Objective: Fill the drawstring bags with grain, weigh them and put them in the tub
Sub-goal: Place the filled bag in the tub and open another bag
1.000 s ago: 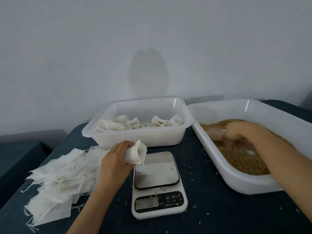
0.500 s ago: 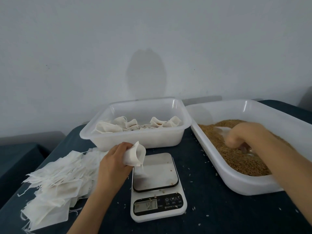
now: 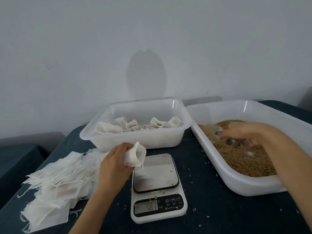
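On the dark desk [image 3: 211, 191], filling seems in hand: the left hand [image 3: 113, 164] curls its fingers round an open drawstring bag [image 3: 135, 156] over the scale [image 3: 157, 176], while the right hand [image 3: 249, 132] grips a clear scoop [image 3: 211, 130] in the grain [image 3: 244, 161], which likely needs carrying level to the bag next.

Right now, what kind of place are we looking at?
Probably a small hand-packing station: a digital scale sits on a dark-covered table between a stack of empty drawstring bags and a big tub of loose grain, with a smaller tub of filled bags behind it.
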`<state>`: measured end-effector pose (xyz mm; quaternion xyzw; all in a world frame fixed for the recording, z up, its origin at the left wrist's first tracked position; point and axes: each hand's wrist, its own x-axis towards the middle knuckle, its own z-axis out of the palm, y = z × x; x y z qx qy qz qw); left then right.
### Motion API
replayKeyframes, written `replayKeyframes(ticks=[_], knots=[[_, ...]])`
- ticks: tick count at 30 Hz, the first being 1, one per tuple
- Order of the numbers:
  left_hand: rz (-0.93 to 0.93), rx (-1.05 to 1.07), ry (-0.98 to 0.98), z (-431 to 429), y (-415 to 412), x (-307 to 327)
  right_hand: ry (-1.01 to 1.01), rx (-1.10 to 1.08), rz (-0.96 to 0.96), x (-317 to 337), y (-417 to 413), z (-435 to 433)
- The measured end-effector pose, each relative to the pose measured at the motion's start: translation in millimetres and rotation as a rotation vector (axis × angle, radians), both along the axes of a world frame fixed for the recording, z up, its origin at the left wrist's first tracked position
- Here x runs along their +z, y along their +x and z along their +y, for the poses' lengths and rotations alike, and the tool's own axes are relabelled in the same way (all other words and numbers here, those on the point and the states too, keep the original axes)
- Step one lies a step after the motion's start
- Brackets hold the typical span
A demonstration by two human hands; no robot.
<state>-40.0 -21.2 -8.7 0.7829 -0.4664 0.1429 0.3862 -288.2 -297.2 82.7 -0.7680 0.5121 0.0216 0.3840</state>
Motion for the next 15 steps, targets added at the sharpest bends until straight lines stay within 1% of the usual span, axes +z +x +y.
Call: replayKeyframes(ticks=[2,5,8,13,15], knots=[[0.019,0.001,0.000,0.4,1.0,-0.2,0.059,-0.061,-0.109,0.0,-2.2,-1.9],[0.039,-0.029,-0.005,-0.4,0.2,0.0,0.085,-0.139,-0.243,1.0,-4.2,-3.9],[0.138,-0.034,-0.049,-1.3,-1.8,0.9,0.100,-0.149,-0.320,4.7,-6.5,-3.2],[0.323,-0.064,-0.152,-3.5,-4.7,4.9,0.001,-0.089,-0.349,9.0,-4.7,3.2],[0.372,-0.089,-0.174,-4.1,-5.8,5.6,-0.087,-0.043,-0.361,7.9,-2.4,2.5]])
